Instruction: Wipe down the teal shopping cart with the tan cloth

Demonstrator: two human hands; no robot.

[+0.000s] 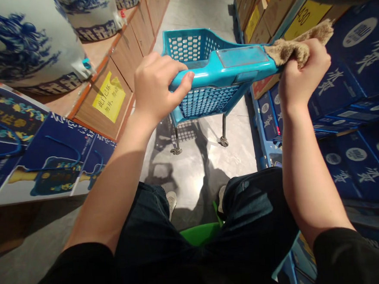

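Note:
A turquoise plastic shopping cart (203,54) on small wheels stands in front of me in a shop aisle. My left hand (156,86) is closed round the left end of its handle bar. My right hand (301,75) is closed on a tan fuzzy cloth (295,46), which lies against the right end of the same bar. I am seated on a green stool (199,234), with my dark-trousered knees below the cart.
Blue gift boxes (47,156) and blue-and-white ceramic jars (23,41) stand on wooden cabinets at left, one with a yellow label (109,97). Stacks of blue boxes (352,104) and brown cartons (284,5) line the right. Grey tiled floor (193,12) runs ahead.

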